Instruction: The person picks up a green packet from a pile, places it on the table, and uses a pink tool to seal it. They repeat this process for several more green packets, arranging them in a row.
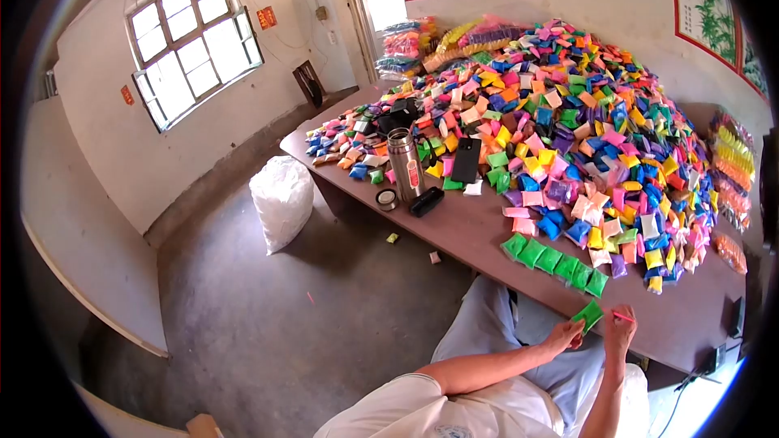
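The table (466, 227) is showing reddish brown under a heap (568, 131) that is mixing pink, blue, yellow, green and purple toward the far edge. Near the front edge, a row of packets (548, 259) is showing bright green, matching a single packet (590, 315) just beyond it, where a thin stick (623, 317) is showing pinkish red.

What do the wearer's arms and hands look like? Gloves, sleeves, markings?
Both the left hand and right hand look ungloved, forearms bare, no watch or cables visible on them. A pale, short left sleeve ends above the forearm; the right sleeve isn't clear. Rings: too small to tell.
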`<state>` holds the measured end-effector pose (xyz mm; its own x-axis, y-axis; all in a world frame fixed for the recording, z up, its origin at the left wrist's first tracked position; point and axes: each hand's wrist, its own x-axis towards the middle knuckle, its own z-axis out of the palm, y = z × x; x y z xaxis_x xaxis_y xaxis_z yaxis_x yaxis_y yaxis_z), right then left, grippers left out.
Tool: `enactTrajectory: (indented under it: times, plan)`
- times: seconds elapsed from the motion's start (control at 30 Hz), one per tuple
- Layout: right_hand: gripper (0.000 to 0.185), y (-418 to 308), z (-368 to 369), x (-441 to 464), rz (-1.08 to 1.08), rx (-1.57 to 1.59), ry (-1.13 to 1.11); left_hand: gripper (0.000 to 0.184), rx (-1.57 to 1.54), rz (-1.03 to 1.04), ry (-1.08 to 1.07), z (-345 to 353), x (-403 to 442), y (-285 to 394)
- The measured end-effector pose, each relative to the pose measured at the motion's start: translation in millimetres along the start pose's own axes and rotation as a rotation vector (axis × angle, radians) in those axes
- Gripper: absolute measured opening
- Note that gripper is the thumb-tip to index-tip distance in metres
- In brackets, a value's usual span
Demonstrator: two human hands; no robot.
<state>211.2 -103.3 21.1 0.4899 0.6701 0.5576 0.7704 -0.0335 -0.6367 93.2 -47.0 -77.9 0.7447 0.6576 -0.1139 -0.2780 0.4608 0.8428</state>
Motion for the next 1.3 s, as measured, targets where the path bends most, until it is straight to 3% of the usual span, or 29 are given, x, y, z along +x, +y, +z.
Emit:
enactTrajectory:
  times: [0.07,0.2,0.5,0.57,0.6,0.7,0.77,0.9,1.07,1.3]
  plan:
    - [0.006,-11.3,-3.4,-5.2,-0.118,0.073,-0.08,0.046,0.008,-0.032,0.017,3.6,1.9,2.7]
    - [0.007,3.9,5.6,-9.3,-0.098,0.056,-0.147,0.046,0.014,-0.026,0.044,7.6,-2.1,9.8]
    - [0.01,20.8,13.5,-2.3,-0.126,-0.072,0.123,0.045,0.037,-0.005,0.006,5.6,0.4,8.4]
    - [0.009,19.9,7.1,-1.2,0.114,0.112,0.032,0.046,0.041,-0.029,0.032,4.4,-2.3,9.0]
    - [0.009,16.2,6.8,-1.9,0.117,0.113,0.032,0.046,0.043,-0.031,0.032,3.8,-2.3,9.5]
    - [0.009,3.2,6.0,-6.5,-0.066,0.214,-0.009,0.046,0.037,-0.033,0.008,4.5,-1.3,4.4]
    - [0.009,5.9,12.6,-7.5,-0.123,0.056,-0.068,0.046,0.011,-0.06,0.006,5.8,-1.2,8.0]
    - [0.007,20.0,16.5,0.1,-0.049,0.047,-0.07,0.046,0.026,-0.043,-0.012,5.2,-0.4,7.9]
    - [0.006,69.3,11.5,15.3,0.012,-0.084,0.11,0.046,0.07,-0.057,0.015,-0.8,-3.2,7.2]
    - [0.024,123.1,-31.1,26.6,0.225,-0.368,0.082,0.044,-0.025,-0.07,0.012,-1.1,-9.3,10.1]
